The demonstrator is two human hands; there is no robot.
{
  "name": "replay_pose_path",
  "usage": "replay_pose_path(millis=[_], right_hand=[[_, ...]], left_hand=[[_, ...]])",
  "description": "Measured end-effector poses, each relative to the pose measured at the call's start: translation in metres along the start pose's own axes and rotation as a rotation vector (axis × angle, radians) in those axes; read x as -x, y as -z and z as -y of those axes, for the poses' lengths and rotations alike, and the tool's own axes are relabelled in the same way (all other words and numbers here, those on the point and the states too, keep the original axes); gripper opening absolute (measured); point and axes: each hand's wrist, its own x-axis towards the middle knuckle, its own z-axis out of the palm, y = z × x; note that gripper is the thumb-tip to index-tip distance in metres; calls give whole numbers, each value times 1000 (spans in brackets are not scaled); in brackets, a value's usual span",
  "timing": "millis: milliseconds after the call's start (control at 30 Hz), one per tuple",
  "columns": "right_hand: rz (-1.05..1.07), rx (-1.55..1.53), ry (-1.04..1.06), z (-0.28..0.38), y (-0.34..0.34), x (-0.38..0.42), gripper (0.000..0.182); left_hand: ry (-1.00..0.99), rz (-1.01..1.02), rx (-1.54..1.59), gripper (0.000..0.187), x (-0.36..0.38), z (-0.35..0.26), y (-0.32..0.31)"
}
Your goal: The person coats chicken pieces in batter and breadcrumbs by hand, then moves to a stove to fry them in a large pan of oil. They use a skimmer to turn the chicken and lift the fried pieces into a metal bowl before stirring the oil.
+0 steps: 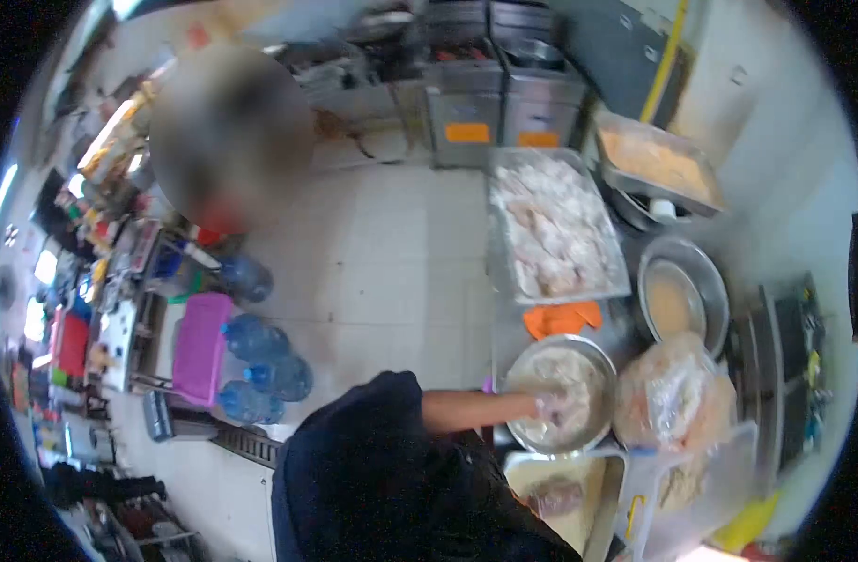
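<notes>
My left hand (549, 406) reaches from a dark sleeve into a round metal bowl (609, 382). White, lumpy, floury stuff (558, 373) fills the bowl. Motion blur and the white stuff hide the fingers, so their closing cannot be made out. My right hand does not show clearly. Below the bowl stands a pale rectangular tub (609, 501) with a pinkish-brown lump (555, 496) in it. Right of the bowl sits a clear plastic bag (677, 393) of pale, meat-like pieces. An orange cloth (562, 319) lies just beyond the bowl.
A metal tray (626, 281) of white-coated pieces lies farther along the counter. Near it are a metal basin (716, 290) and a tray of orange-brown crumbs (658, 164). Large water bottles (284, 375) and a pink plastic surface (201, 348) are at left. A blurred round shape (228, 136) covers the upper left.
</notes>
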Motion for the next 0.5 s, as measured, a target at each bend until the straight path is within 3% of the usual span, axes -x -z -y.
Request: replay_pose_path(millis=[200, 300, 400, 433, 500], right_hand=[[269, -254, -179, -9, 36, 23, 51], [974, -620, -437, -47, 20, 68, 75], [906, -992, -683, -40, 89, 25, 52], [744, -896, -714, -42, 80, 33, 44], [604, -872, -757, -51, 89, 30, 43]], left_hand=[[-52, 155, -198, 37, 2, -7, 9], [-27, 262, -264, 38, -7, -16, 8], [-5, 330, -275, 38, -16, -15, 2], [-2, 340, -237, 39, -19, -15, -1], [128, 257, 13, 39, -18, -16, -9]])
